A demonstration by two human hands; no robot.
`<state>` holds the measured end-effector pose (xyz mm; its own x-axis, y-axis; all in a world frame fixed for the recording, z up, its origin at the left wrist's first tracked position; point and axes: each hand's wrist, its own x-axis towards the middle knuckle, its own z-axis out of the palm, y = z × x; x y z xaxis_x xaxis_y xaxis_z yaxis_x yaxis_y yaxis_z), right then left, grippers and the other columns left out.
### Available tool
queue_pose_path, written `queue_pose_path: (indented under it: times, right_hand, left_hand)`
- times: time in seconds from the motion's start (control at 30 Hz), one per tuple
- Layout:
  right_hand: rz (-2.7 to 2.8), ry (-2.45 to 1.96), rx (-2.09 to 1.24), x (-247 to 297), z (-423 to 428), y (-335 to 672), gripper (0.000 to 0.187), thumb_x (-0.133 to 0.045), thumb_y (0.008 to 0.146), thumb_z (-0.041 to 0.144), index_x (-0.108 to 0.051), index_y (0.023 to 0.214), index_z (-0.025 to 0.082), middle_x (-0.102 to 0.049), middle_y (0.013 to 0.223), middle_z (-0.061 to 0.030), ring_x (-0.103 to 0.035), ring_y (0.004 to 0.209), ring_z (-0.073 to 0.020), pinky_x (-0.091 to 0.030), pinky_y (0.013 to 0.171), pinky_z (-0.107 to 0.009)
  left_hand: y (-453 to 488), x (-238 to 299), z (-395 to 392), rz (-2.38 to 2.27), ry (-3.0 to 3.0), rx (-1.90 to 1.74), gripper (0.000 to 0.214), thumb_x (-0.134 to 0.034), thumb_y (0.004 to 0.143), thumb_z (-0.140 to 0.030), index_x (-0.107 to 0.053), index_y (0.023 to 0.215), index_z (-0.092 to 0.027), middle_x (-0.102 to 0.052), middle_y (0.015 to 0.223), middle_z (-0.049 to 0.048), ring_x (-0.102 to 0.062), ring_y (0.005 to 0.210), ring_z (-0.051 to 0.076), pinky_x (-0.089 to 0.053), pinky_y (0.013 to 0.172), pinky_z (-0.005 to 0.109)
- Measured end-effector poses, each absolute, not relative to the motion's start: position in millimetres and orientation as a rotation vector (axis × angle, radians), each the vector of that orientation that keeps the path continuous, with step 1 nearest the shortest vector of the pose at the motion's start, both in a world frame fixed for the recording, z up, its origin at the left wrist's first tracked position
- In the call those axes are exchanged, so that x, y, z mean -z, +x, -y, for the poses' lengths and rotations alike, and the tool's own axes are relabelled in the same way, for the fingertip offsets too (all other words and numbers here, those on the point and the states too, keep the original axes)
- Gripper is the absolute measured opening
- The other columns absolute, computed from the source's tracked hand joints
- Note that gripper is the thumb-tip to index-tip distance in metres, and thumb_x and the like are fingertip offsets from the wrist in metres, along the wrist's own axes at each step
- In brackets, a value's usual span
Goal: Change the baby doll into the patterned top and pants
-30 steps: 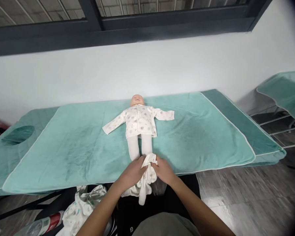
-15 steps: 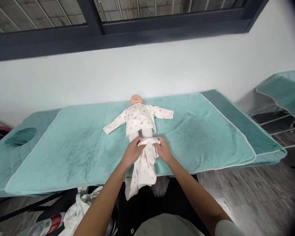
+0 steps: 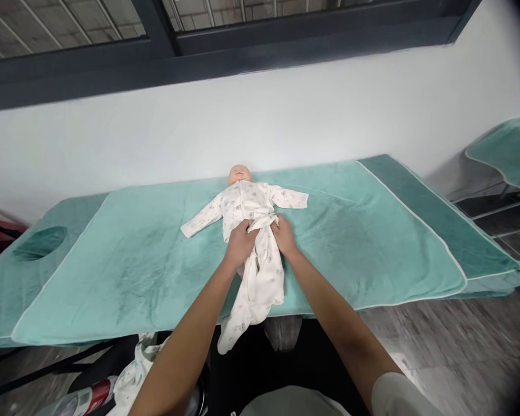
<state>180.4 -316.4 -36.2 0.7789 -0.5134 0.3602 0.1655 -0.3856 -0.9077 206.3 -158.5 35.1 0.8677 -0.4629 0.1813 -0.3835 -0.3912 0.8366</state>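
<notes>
Two bare hands work over a doll on a long table [image 3: 409, 190] draped in a teal towel [image 3: 125, 260]. At the far left the towel dips into a dark oval hole [image 3: 39, 242]. Below the table's near edge, low on the left, lies a bottle [image 3: 75, 398] with a red label, and just beside it a heap of patterned cloth [image 3: 134, 370].

The person's left hand [image 3: 240, 242] reaches in from the bottom edge, fingers closed tight on the left side of the waistband of white printed pants [image 3: 264, 277]. The doll [image 3: 245, 199] lies on its back in the middle of the towel, head at the far side, arms spread, in a matching printed top. The pants lie over its legs with the waistband at its belly, and one loose leg end hangs over the table's near edge. The right hand [image 3: 283, 236] is clamped on the other side of the waistband.

At the far right, well apart, stands a second table [image 3: 509, 153] under the same teal cloth.
</notes>
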Motion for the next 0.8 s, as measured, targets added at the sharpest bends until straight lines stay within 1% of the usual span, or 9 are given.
queue_pose_path:
  times: [0.07,0.13,0.3,0.37,0.47,0.6,0.7,0.73,0.8]
  right_hand:
    - [-0.236,-1.823,0.76,32,320,189,0.017,-0.047,0.087,0.032,-0.058,0.091,0.019,-0.064,0.094,-0.0041,-0.054,0.089,-0.0188,-0.04,0.084,-0.029]
    - [-0.228,-1.801,0.768,30,324,196,0.016,-0.047,0.084,0.029,-0.059,0.09,0.018,-0.063,0.092,-0.0034,-0.054,0.089,-0.0188,-0.039,0.084,-0.029]
    - [-0.235,-1.706,0.731,32,329,211,0.015,-0.05,0.078,0.03,-0.058,0.082,0.018,-0.06,0.083,-0.0002,-0.051,0.084,-0.0179,-0.038,0.08,-0.028]
    - [-0.236,-1.655,0.696,34,329,215,0.016,-0.053,0.074,0.03,-0.058,0.082,0.018,-0.059,0.083,0.0002,-0.05,0.084,-0.0175,-0.038,0.079,-0.027]
    - [-0.214,-1.573,0.601,35,333,218,0.021,-0.056,0.068,0.029,-0.059,0.085,0.017,-0.058,0.085,-0.0001,-0.05,0.083,-0.0163,-0.039,0.076,-0.026]
    - [-0.112,-1.501,0.31,26,350,222,0.032,-0.064,0.062,0.029,-0.06,0.092,0.018,-0.058,0.085,0.0001,-0.052,0.074,-0.014,-0.041,0.066,-0.024]
    - [-0.027,-1.484,0.063,16,364,224,0.04,-0.075,0.056,0.031,-0.061,0.091,0.017,-0.059,0.083,-0.0003,-0.055,0.072,-0.0146,-0.045,0.065,-0.025]
    - [0.012,-1.49,-0.007,15,366,224,0.042,-0.078,0.056,0.034,-0.061,0.09,0.017,-0.058,0.082,0.0001,-0.054,0.071,-0.0143,-0.044,0.065,-0.025]
    - [0.091,-1.519,-0.092,15,367,224,0.04,-0.079,0.064,0.046,-0.058,0.081,0.017,-0.052,0.073,0.0023,-0.048,0.064,-0.0114,-0.04,0.061,-0.023]
  left_hand:
    - [213,-38,155,0.595,1.977,0.129,0.017,-0.055,0.082,-0.034,-0.06,0.083,-0.018,-0.065,0.087,0.0005,-0.055,0.083,0.018,-0.038,0.073,0.027]
    - [222,-40,150,0.574,1.965,0.139,0.019,-0.056,0.08,-0.035,-0.061,0.083,-0.017,-0.065,0.088,0.0007,-0.055,0.084,0.018,-0.038,0.073,0.027]
    - [247,-49,133,0.572,2.086,0.098,0.019,-0.06,0.078,-0.036,-0.061,0.078,-0.017,-0.061,0.079,-0.0003,-0.051,0.079,0.017,-0.036,0.071,0.026]
    - [258,-55,121,0.636,2.026,0.22,0.022,-0.066,0.075,-0.036,-0.059,0.076,-0.016,-0.058,0.076,-0.0008,-0.049,0.074,0.015,-0.034,0.066,0.025]
    - [280,-56,102,0.649,1.682,0.456,0.03,-0.075,0.071,-0.039,-0.059,0.079,-0.015,-0.056,0.073,-0.0006,-0.048,0.066,0.012,-0.034,0.06,0.023]
    - [310,-29,94,0.491,1.236,0.395,0.033,-0.083,0.067,-0.034,-0.059,0.077,-0.015,-0.054,0.067,-0.0023,-0.046,0.057,0.007,-0.035,0.055,0.019]
    - [324,6,101,0.413,1.007,0.425,0.044,-0.091,0.054,-0.031,-0.065,0.086,-0.014,-0.062,0.072,-0.0011,-0.054,0.06,0.008,-0.042,0.057,0.018]
    - [325,17,102,0.39,0.93,0.424,0.049,-0.092,0.05,-0.03,-0.066,0.089,-0.015,-0.063,0.074,-0.0007,-0.057,0.062,0.009,-0.045,0.058,0.018]
    - [326,32,104,0.37,0.808,0.411,0.053,-0.094,0.047,-0.028,-0.068,0.092,-0.016,-0.064,0.075,-0.0009,-0.059,0.063,0.009,-0.048,0.06,0.019]
